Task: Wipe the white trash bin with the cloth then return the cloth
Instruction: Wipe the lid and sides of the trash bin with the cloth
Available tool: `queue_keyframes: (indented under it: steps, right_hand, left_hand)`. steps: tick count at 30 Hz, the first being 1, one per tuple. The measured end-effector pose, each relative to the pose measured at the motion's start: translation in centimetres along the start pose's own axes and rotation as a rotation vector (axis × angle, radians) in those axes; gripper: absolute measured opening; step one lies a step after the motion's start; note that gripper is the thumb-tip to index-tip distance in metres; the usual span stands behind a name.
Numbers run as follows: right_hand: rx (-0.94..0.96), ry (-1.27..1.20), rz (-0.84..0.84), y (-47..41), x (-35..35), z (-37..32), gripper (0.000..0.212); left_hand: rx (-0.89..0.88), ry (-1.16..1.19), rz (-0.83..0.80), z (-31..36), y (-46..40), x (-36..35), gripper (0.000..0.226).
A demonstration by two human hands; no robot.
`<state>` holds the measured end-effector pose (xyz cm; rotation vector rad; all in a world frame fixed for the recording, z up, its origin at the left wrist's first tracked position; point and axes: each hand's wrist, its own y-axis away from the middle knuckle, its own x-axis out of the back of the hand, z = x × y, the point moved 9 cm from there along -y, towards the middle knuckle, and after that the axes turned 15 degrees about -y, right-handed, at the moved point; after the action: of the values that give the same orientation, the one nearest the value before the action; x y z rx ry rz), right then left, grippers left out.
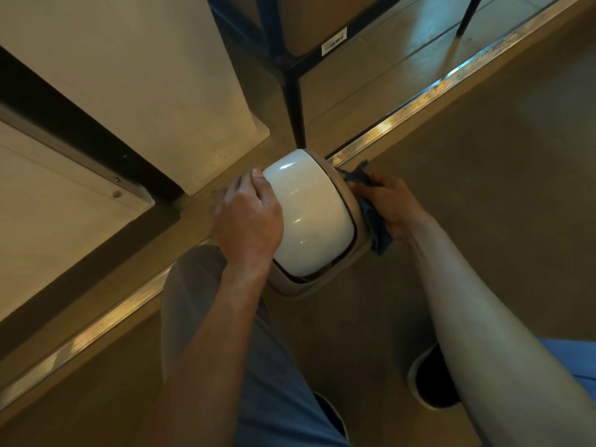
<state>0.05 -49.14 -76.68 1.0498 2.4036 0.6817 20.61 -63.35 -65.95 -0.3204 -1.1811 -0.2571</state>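
Head view is showing the wiping step under way: the left hand [246,217] is gripping the white trash bin's [309,214] domed lid, while the right hand [392,204] is pressing the bunched blue cloth [374,217] against the bin's right side. Next probably calls for sweeping remaining faces.

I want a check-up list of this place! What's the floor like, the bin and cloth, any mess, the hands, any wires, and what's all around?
Surface: brownish floor with a ribbed metal strip running across it.
Job's things: white trash bin stands on the floor, glossy domed lid on top; blue cloth is pressed against its right side.
Clutter: nothing seen.
Hands: left hand rests on the lid's left edge, fingers curled over it; right hand holds the cloth in its grip.
Cables: nothing seen.
Surroundings: pale wall corner at left, dark metal rack leg behind the bin, cardboard box on the rack, the person's shoes below.
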Motion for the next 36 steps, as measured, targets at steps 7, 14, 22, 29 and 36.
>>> queue_keyframes:
  steps: [7, 14, 22, 29, 36]
  right_hand:
    - [0.017, -0.213, 0.143, 4.7, 3.0, 3.7, 0.017]
    - [0.065, -0.117, 0.126, 5.1, 2.8, 3.4, 0.025]
    - [0.143, 0.15, -0.137, -2.3, -2.8, -1.9, 0.017]
    - [0.128, 0.321, -0.232, -5.1, -6.8, -4.7, 0.016]
    - [0.074, 0.072, -0.126, -1.4, -1.5, -0.9, 0.02]
  left_hand:
    - [0.011, 0.02, -0.007, -0.1, 0.0, -0.1, 0.042]
    - [-0.01, 0.01, -0.006, 0.1, 0.1, 0.0, 0.042]
    - [-0.007, 0.01, 0.003, -0.1, 0.0, -0.1, 0.041]
    - [-0.003, 0.015, 0.004, 0.0, 0.0, 0.0, 0.041]
    - [0.016, 0.011, 0.022, -0.1, 0.0, 0.1, 0.041]
